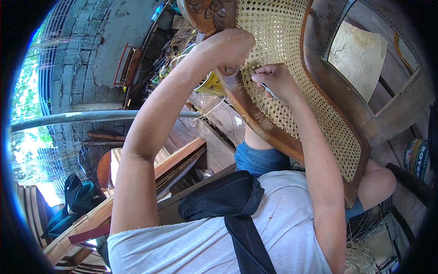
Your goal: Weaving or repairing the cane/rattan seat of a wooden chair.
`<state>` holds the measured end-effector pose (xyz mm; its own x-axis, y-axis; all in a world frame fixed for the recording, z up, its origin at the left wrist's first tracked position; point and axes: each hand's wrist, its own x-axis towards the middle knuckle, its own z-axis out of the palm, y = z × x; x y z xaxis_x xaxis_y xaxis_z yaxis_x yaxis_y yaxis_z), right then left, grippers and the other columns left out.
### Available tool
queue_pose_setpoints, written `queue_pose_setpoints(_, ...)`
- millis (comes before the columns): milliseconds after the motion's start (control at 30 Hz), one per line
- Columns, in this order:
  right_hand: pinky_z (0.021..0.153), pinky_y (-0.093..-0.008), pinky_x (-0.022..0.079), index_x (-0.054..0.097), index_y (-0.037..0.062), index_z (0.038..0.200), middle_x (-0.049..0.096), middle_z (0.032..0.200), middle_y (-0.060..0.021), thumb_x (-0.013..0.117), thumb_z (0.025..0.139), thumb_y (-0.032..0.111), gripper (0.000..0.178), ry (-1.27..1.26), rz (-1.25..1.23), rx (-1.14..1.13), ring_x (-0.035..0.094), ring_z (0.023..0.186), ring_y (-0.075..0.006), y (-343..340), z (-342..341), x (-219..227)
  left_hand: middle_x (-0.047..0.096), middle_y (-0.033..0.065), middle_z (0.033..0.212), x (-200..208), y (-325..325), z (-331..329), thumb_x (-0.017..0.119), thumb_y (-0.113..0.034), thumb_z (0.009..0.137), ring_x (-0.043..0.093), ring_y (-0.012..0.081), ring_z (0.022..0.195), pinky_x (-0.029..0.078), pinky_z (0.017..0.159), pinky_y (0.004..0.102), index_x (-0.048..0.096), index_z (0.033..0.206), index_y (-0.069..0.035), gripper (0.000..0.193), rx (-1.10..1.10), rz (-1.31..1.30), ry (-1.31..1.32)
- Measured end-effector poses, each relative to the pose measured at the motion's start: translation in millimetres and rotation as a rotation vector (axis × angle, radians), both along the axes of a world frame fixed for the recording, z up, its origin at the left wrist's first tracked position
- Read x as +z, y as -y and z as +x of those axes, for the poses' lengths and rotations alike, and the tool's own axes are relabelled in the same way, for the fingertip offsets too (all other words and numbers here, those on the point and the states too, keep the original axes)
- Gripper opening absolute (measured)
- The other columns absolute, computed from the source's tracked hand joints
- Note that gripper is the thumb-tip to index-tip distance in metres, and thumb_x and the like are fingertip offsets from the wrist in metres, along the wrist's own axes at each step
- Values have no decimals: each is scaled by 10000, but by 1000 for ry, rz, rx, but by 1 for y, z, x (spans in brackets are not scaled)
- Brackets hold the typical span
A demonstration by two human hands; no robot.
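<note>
Across my lap leans a curved wooden chair frame (292, 147) with a woven cane panel (273, 27). Carved flowers mark its brown wooden top (214, 9). My left hand (235, 45) bends down over the left edge of the frame, at the border of the cane; its fingers are mostly hidden. Close beside it, my right hand (276, 81) is closed in a pinch just above the weave. A slim tool with a pale end seems to stick out under its palm, but its kind cannot be made out. Short loose strand ends fringe the cane along this edge.
Another wooden chair frame (315, 41) with an open middle stands at the right. Behind the left arm are a yellow bucket (211, 85) and a grey pipe (77, 119). Wooden planks (182, 153) and a dark green bag (80, 201) lie left; a can (416, 157) stands far right.
</note>
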<state>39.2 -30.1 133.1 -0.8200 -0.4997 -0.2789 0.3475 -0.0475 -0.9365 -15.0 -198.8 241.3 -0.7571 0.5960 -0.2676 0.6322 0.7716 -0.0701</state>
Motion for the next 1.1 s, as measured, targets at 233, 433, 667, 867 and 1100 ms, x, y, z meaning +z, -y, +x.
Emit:
queue_pose_setpoints(233, 413, -254, 418, 670, -44, 907, 630, 662, -55, 688, 856, 158, 209, 16, -19, 45, 541, 469, -109, -3, -1, -1, 618, 159, 832, 12, -24, 19, 580, -132, 804, 620, 361, 873, 495, 770, 473, 609, 780, -32, 106, 100, -182, 7)
queue_pose_setpoints(433, 521, -309, 504, 671, -4, 866, 691, 714, -106, 663, 877, 343, 347, -12, 365, 147, 638, 510, -173, 8, -17, 17, 647, 145, 849, 0, -17, 34, 607, -111, 768, 635, 338, 883, 514, 777, 454, 659, 828, -63, 93, 91, -43, -52)
queue_pose_setpoints(667, 772, -401, 524, 704, 107, 949, 719, 840, -101, 603, 886, 455, 369, -149, 711, 172, 697, 788, -235, -38, 0, 0, 635, 131, 818, -11, -17, 55, 589, -74, 730, 620, 335, 892, 520, 803, 439, 652, 816, -55, 108, 178, -14, -206)
queue_pose_setpoints(867, 800, -422, 516, 701, 42, 909, 696, 867, -175, 618, 874, 402, 371, -189, 895, 50, 678, 885, -326, -92, 22, -16, 634, 110, 851, -13, -18, 57, 579, -62, 719, 622, 320, 894, 521, 831, 429, 651, 808, -59, 114, 153, -11, -259)
queue_pose_setpoints(1100, 709, -418, 498, 707, 30, 849, 682, 812, -186, 635, 856, 388, 365, -174, 675, -36, 663, 777, -334, -111, 27, 24, 703, 119, 977, -28, -44, 47, 638, -222, 894, 670, 203, 910, 535, 811, 336, 717, 1037, -78, 218, 319, 476, 411)
